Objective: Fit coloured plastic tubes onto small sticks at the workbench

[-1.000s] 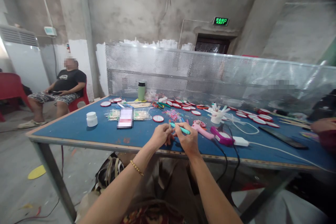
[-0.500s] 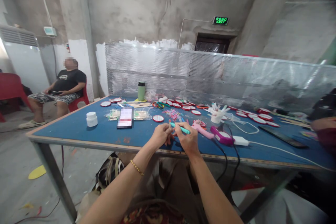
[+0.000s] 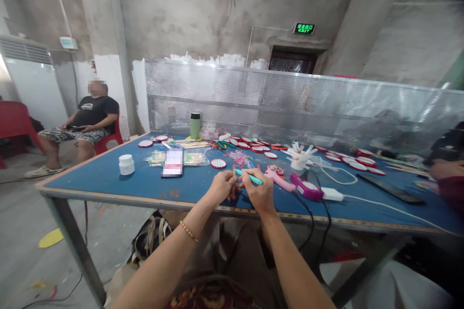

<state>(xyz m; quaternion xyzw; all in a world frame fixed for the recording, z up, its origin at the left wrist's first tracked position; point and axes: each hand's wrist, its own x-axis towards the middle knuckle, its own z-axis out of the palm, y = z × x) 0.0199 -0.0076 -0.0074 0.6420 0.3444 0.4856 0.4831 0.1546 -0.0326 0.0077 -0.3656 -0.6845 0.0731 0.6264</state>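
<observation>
One teal pen point(image 3: 253, 179), gripped in your right fingers point(image 3: 247, 182), slants toward your left fingers point(image 3: 231, 181), whose hold I can't tell.

The left forearm point(image 3: 159, 260) and right forearm point(image 3: 295, 263) are bare as far as they show, slim and narrowing toward the wrists. A bracelet point(image 3: 189, 231) of small gold-coloured beads rings the left one on the near side of its hand. Plain brownish-grey cloth point(image 3: 237, 246) covers the lap; at the near edge, a dark garment point(image 3: 213, 298) carries a blurred red-and-tan pattern
</observation>
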